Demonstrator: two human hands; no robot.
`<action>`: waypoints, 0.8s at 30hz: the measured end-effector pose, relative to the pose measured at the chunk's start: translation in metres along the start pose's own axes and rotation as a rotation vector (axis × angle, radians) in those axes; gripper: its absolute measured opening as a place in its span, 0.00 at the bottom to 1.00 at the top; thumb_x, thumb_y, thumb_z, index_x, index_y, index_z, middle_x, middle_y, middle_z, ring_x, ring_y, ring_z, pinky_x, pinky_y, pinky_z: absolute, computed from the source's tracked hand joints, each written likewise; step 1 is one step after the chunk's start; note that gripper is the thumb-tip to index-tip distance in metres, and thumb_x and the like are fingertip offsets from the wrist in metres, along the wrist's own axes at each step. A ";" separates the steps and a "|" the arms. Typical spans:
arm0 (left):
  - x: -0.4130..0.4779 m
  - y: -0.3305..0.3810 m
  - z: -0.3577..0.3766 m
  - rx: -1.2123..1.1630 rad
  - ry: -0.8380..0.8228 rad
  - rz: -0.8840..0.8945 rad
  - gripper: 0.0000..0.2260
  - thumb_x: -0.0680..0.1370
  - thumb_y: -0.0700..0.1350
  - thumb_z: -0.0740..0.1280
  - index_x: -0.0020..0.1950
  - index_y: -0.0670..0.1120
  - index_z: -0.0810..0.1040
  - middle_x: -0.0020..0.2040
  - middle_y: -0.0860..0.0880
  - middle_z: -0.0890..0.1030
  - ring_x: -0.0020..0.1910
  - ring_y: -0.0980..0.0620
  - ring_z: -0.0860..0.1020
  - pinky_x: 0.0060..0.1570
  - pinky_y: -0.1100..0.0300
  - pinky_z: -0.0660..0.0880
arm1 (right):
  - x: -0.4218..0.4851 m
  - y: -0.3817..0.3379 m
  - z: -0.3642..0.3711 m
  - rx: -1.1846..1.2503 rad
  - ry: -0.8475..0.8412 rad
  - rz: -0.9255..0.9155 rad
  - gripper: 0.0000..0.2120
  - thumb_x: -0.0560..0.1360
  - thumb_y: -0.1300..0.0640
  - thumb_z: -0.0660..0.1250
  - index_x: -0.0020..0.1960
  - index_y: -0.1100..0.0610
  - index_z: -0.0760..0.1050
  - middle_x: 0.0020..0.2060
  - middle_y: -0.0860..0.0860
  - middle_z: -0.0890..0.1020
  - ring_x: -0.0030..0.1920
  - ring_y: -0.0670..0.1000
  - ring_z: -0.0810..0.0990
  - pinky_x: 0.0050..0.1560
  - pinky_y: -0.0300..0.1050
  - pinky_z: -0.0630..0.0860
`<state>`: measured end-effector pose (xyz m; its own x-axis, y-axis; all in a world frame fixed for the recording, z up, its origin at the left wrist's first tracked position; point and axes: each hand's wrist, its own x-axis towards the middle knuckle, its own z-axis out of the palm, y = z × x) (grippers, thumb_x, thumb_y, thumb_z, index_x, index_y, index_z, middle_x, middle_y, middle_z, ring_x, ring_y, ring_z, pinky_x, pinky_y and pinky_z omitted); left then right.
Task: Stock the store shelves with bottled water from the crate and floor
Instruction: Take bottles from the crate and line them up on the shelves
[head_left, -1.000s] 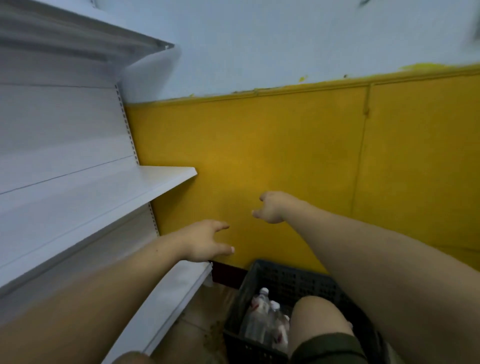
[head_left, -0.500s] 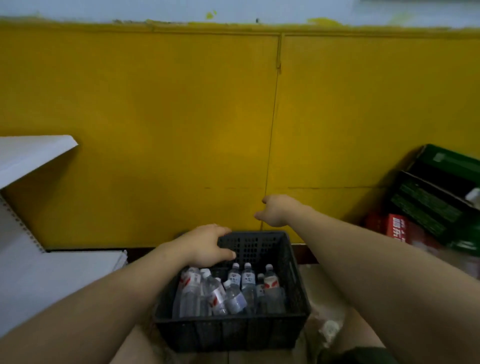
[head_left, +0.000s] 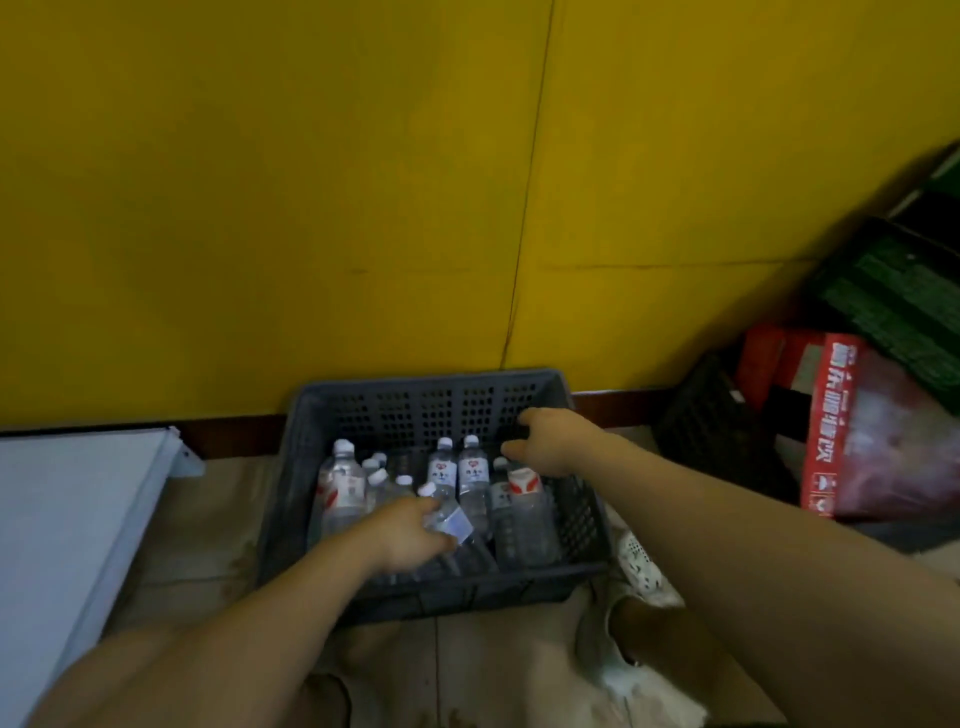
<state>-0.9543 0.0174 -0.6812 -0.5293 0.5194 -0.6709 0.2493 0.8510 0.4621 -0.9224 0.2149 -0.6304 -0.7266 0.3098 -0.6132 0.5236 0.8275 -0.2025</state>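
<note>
Now | water bottles stand and lean packed in grey crate on floor against yellow wall | left hand on tilted bottle near crate's front edge; blurred, can't tell if it's gripping | right hand loosely curled and empty over crate's right side | risk: pulling the leaning bottle topples its neighbours, or slick plastic slips in a rushed grab | vs 0.5 s ago: both hands dropped from above the far rim down among the bottles

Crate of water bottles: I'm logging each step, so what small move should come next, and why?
Probably close the left hand round the tilted bottle at its fingers. That bottle leans across the others in the crate, while the right hand hovers open farther back, holding nothing.
</note>
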 end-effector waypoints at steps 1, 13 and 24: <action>0.008 -0.006 0.003 -0.045 0.004 -0.020 0.21 0.77 0.54 0.65 0.68 0.47 0.71 0.64 0.45 0.75 0.56 0.48 0.75 0.58 0.55 0.73 | 0.014 0.000 0.009 0.004 -0.027 -0.014 0.28 0.82 0.43 0.58 0.76 0.57 0.59 0.67 0.57 0.73 0.60 0.58 0.76 0.60 0.55 0.75; 0.129 -0.064 0.038 -0.478 0.041 -0.169 0.19 0.80 0.44 0.63 0.70 0.42 0.69 0.69 0.43 0.71 0.67 0.46 0.70 0.51 0.66 0.62 | 0.183 -0.011 0.127 0.139 -0.273 -0.100 0.22 0.80 0.46 0.60 0.68 0.58 0.70 0.65 0.58 0.75 0.61 0.59 0.75 0.55 0.46 0.71; 0.173 -0.107 0.060 -0.567 0.187 -0.194 0.17 0.76 0.39 0.68 0.65 0.48 0.76 0.50 0.48 0.79 0.52 0.49 0.78 0.60 0.54 0.73 | 0.251 -0.040 0.186 0.418 -0.280 -0.077 0.19 0.80 0.55 0.63 0.69 0.56 0.65 0.62 0.61 0.75 0.57 0.60 0.75 0.50 0.46 0.69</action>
<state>-1.0239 0.0209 -0.8810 -0.6677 0.2931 -0.6843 -0.3077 0.7284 0.6122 -1.0431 0.1729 -0.9187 -0.6529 0.0699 -0.7542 0.6480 0.5672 -0.5084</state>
